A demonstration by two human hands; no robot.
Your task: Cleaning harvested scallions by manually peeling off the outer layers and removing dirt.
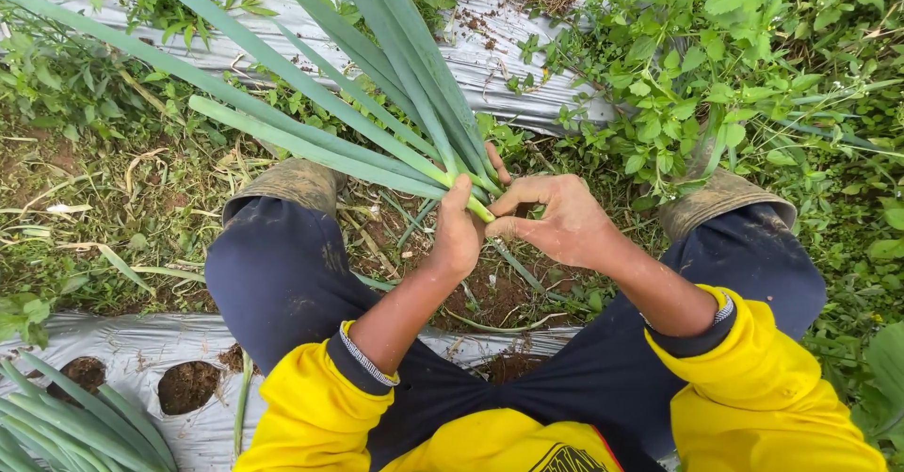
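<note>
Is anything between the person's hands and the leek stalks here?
Nothing visible. The left hand is wrapped around the base of the leek stalks, and the right hand touches them from the other side.

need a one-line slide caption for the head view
Both hands, left hand and right hand, grip the base of a bundle of long green onion leaves above bare soil.

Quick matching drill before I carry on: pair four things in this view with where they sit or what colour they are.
1. left hand
2. right hand
3. plastic mulch sheet
4. sleeves

a. yellow
b. silver-grey, with planting holes showing soil
c. wrapped around the base of the green leaf bunch
d. fingertips at the bunch's base, from the other side

Pairs: 1-c, 2-d, 3-b, 4-a
</note>
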